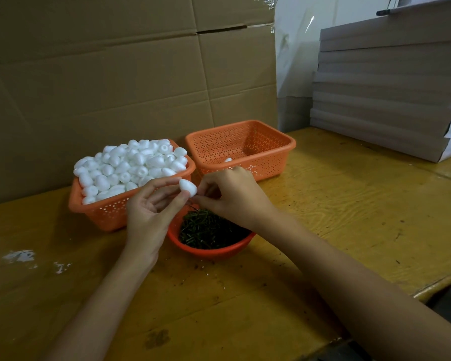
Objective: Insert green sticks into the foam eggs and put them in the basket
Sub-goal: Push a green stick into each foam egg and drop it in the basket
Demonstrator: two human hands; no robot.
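My left hand [151,207] pinches a white foam egg [188,187] between thumb and fingertips above the round bowl. My right hand [232,194] is right beside the egg, fingers curled and pinching a thin green stick [192,201] at the egg's lower end; the stick is mostly hidden. An orange round bowl [208,251] under both hands is full of green sticks [208,230]. The left orange basket [110,212] is heaped with foam eggs [133,162]. In the right orange basket [268,147] one white egg [227,159] shows at the bottom, partly hidden behind my right hand.
Everything sits on a yellow wooden table [349,204] with its edge at the right. Large cardboard boxes [115,74] form a wall right behind the baskets. A stack of flat grey boards [391,95] stands at the back right. White foam crumbs [21,256] lie at the left.
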